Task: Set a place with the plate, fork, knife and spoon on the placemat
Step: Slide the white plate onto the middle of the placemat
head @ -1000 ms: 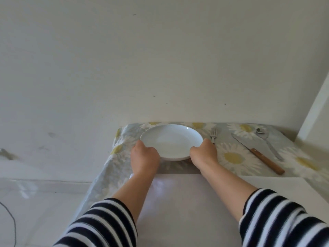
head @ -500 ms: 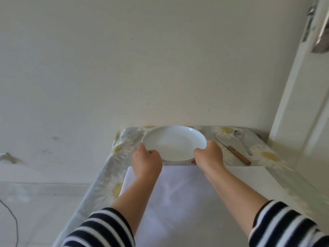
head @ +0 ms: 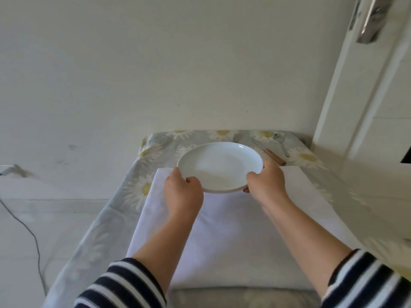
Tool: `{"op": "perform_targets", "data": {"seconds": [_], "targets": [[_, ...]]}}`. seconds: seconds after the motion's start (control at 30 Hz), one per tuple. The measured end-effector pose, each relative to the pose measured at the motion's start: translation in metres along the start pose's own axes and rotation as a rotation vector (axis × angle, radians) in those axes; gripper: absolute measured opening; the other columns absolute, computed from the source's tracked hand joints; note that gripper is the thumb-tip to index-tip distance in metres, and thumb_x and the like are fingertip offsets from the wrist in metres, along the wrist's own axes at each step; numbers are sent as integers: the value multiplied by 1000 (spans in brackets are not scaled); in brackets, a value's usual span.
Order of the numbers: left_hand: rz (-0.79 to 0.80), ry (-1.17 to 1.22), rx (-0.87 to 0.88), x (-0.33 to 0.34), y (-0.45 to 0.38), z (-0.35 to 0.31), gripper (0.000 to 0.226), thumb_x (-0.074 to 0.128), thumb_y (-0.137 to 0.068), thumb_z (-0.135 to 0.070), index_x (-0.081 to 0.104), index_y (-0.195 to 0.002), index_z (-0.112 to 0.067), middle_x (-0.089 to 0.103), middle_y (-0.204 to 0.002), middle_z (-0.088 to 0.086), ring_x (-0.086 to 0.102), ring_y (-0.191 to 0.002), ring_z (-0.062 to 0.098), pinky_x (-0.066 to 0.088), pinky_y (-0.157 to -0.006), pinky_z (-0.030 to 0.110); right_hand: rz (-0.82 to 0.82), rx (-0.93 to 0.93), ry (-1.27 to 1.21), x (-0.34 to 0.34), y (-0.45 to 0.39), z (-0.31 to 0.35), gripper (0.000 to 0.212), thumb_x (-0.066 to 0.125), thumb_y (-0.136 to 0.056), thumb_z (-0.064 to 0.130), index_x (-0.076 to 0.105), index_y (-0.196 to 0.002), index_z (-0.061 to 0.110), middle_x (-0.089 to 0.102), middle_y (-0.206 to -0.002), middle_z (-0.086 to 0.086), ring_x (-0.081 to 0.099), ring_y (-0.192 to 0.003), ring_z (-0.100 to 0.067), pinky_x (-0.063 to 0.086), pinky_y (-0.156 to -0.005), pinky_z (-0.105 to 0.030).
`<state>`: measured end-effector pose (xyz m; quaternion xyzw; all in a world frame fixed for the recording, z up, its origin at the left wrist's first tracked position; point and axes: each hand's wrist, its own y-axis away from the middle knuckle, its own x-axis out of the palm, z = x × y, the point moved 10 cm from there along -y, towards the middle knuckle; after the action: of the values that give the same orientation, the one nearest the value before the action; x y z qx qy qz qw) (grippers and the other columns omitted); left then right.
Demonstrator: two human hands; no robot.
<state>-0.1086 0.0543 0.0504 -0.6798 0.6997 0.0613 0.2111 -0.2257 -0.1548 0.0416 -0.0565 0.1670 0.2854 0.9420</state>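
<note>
A white plate (head: pixel 219 165) is held above the far edge of the white placemat (head: pixel 233 236). My left hand (head: pixel 183 193) grips its near left rim and my right hand (head: pixel 266 182) grips its near right rim. Behind the plate, part of the fork (head: pixel 238 137) shows on the daisy tablecloth. The knife (head: pixel 270 153) with a wooden handle lies to the right of it, and the spoon (head: pixel 281 143) lies further right near the far corner.
The table (head: pixel 138 185) wears a grey daisy-print cloth and stands against a white wall. A white door with a metal handle (head: pixel 369 21) rises at the right. A thin cable (head: pixel 26 232) runs over the floor at the left.
Both hands have lifted the plate and drawn it toward me, from the far cloth to over the placemat's far edge. The view has tilted down, showing more placemat.
</note>
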Motion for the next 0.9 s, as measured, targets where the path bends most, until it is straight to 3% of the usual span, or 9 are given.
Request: {"op": "perform_targets", "data": {"seconds": [0.07, 0.2, 0.27, 0.4, 0.57, 0.73, 0.83, 0.9], "targets": [[-4, 5, -9, -4, 12, 4, 13, 43, -80, -4, 53, -86, -9, 42, -64, -8, 41, -55, 6, 29, -45, 19, -7, -5, 3, -8, 11, -5, 45, 45, -72, 0, 59, -115, 1, 62, -112, -18, 69, -85, -39, 46, -49, -26], [6, 39, 4, -10, 38, 7, 15, 43, -79, -3, 55, -83, -10, 48, -64, -6, 45, -55, 7, 31, -37, 13, -30, -21, 4, -24, 32, -15, 45, 44, -72, 0, 61, -113, 2, 64, -108, -17, 68, -84, -37, 57, -57, -36], [27, 62, 13, -10, 48, 6, 15, 43, -80, -3, 56, -84, -10, 52, -68, -4, 48, -58, 7, 34, -41, 14, -41, -30, -5, -30, 41, -19, 43, 44, -72, -1, 62, -112, 3, 63, -106, -16, 67, -82, -36, 60, -58, -38], [58, 70, 1, -10, 66, 12, 11, 42, -78, -3, 53, -79, -6, 53, -68, -2, 47, -58, 10, 33, -46, 21, -50, -55, -10, -41, 58, -26, 37, 43, -74, -3, 62, -104, 8, 63, -89, -8, 67, -68, -27, 50, -42, -25], [78, 41, 6, -8, 82, 17, 8, 42, -80, -3, 46, -76, -7, 47, -71, 1, 41, -56, 10, 28, -46, 20, -73, -38, -18, -48, 69, -40, 35, 44, -75, -2, 62, -103, 9, 64, -93, -9, 65, -71, -26, 60, -60, -39], [90, 14, 25, -7, 88, 19, 16, 40, -81, -3, 51, -92, -1, 49, -81, 9, 43, -65, 18, 28, -48, 21, -83, -19, 4, -45, 73, -49, 36, 44, -74, 1, 63, -104, 8, 64, -104, -14, 62, -93, -33, 56, -72, -40], [96, -20, -3, -6, 90, 27, 24, 41, -83, -4, 53, -102, 2, 56, -91, 19, 46, -73, 26, 28, -49, 20, -84, 0, 10, -43, 77, -54, 37, 45, -73, 3, 62, -106, 7, 63, -107, -16, 62, -92, -32, 58, -75, -41], [94, -25, 0, -5, 92, 29, 18, 41, -83, -4, 52, -97, 1, 53, -86, 16, 43, -70, 23, 27, -48, 20, -84, 9, 14, -42, 79, -56, 36, 45, -73, 3, 62, -104, 7, 64, -106, -15, 63, -90, -32, 59, -75, -42]]}}
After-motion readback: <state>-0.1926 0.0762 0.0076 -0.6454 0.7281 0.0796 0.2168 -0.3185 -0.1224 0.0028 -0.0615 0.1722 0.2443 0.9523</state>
